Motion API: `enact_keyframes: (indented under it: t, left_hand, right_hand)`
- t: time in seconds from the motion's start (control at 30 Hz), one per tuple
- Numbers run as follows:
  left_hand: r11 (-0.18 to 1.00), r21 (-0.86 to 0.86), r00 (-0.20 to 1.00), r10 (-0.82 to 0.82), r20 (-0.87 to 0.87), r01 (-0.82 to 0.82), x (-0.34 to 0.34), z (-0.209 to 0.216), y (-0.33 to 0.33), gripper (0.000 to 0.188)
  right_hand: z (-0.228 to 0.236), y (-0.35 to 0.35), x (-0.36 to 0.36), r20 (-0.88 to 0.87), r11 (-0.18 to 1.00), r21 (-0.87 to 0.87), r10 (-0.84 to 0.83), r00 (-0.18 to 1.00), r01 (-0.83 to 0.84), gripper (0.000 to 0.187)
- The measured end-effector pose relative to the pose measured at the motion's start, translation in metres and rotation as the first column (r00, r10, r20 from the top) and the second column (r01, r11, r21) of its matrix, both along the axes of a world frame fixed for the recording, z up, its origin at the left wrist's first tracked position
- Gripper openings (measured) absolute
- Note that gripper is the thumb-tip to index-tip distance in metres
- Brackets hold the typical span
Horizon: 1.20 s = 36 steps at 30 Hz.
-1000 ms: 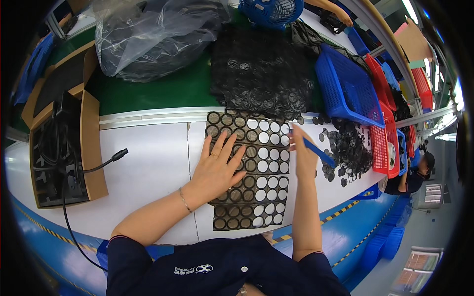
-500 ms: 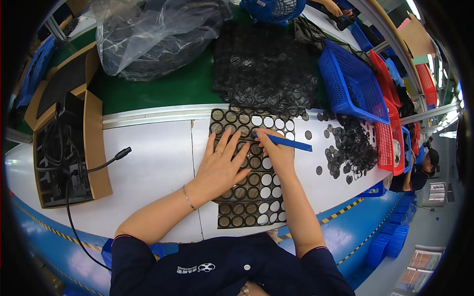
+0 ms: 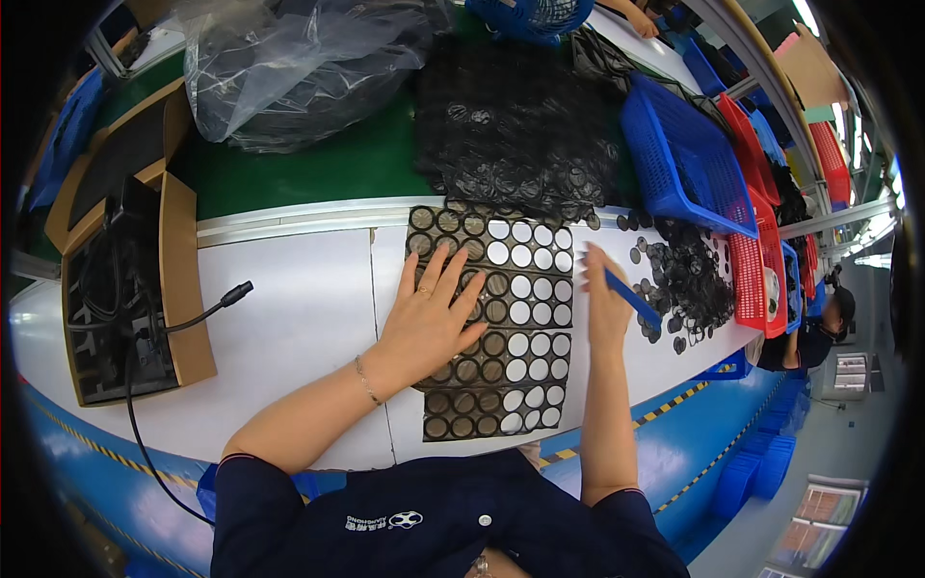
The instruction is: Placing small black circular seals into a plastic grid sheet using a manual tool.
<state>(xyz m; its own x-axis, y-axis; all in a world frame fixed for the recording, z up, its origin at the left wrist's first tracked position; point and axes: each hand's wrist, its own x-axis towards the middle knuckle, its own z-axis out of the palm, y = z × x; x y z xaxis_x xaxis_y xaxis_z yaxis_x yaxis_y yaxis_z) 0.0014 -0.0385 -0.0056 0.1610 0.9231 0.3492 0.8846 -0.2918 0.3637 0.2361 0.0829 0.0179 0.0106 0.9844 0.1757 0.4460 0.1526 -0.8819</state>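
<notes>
My left hand (image 3: 427, 323) lies with fingers spread on a thin dark sheet (image 3: 493, 371) of round, black-rimmed cutouts. The circles on its left side look brown and filled. Those toward the right show white, like the table beneath. My right hand (image 3: 607, 306), slightly blurred, is just right of the sheet and apart from it. Its fingers are closed around a slim blue stick-like tool (image 3: 638, 302), whose exact kind I cannot make out. To the right of that hand is a loose heap of small dark discs (image 3: 692, 284).
A stack of black sheets (image 3: 515, 125) lies beyond the work. Blue (image 3: 684, 164) and red (image 3: 752, 275) baskets line the right. At left stands an open cardboard box (image 3: 188, 308) with black cables. Clear plastic bagging (image 3: 299, 77) and a blue fan (image 3: 530, 14) are behind.
My right hand has moved right, off the sheet, carrying the blue tool, which now tilts more steeply. More white circles are uncovered. My left hand has stayed nearly in place.
</notes>
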Motion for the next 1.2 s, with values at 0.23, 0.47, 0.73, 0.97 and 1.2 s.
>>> enact_keyframes:
  t: [0.23, 0.47, 0.73, 0.97, 1.2]
  left_hand:
    - [1.000, -0.020, 1.000, -0.003, -0.013, 0.003, 0.001, 0.002, 0.001, 0.063]
    - [1.000, -0.019, 1.000, -0.007, -0.013, 0.006, 0.001, 0.003, 0.001, 0.064]
    - [1.000, 0.006, 1.000, -0.009, -0.004, 0.009, 0.000, 0.002, 0.000, 0.063]
    - [1.000, -0.016, 1.000, -0.004, -0.014, 0.004, -0.001, 0.002, -0.001, 0.064]
    - [1.000, 0.003, 1.000, -0.014, -0.005, 0.014, 0.003, 0.001, 0.001, 0.062]
  right_hand:
    - [0.003, -0.051, -0.057, -0.232, 0.854, -0.424, 0.220, 0.948, -0.302, 0.028]
    - [0.000, -0.052, -0.059, -0.172, 0.863, -0.423, 0.223, 0.960, -0.276, 0.027]
    - [0.006, -0.052, -0.061, -0.175, 0.848, -0.457, 0.210, 0.962, -0.268, 0.027]
    - [-0.006, -0.053, -0.054, 0.629, 0.799, 0.408, 0.105, 0.770, -0.442, 0.019]
    - [0.000, -0.039, 0.008, 0.177, 0.989, 0.139, 0.015, 0.984, -0.041, 0.026]
